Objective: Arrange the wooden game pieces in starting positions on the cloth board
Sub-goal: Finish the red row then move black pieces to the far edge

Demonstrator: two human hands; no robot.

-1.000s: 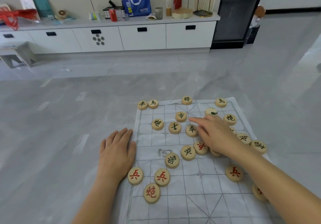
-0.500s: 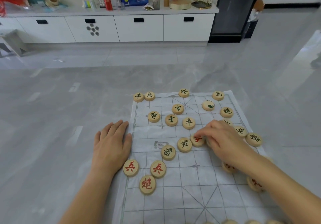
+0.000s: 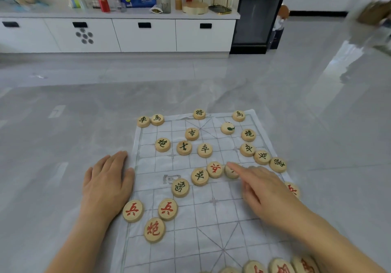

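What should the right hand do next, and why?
Probably the right hand should pinch the piece under its forefinger and lift it clear. Only a straight forefinger touches it, mid-board beside a red-marked piece, and the finger hides its marking, so its home side cannot be told yet. The left hand lies flat at the board left edge.

Bare grid lies open in the lower middle of the board [image 3: 203,236], between three red pieces [image 3: 167,209] at lower left and the right hand [image 3: 268,190], whose forearm [image 3: 330,238] bars the lower right. A slanting chain of four pieces [image 3: 200,176] crosses mid-frame and closes the way upward. The left hand [image 3: 108,183] lies flat along the board's left edge. On the upper board black pieces [image 3: 184,147] stand with narrow gaps between. A row of pieces [image 3: 279,268] lines the frame's bottom right. The floor [image 3: 63,113] at left is open
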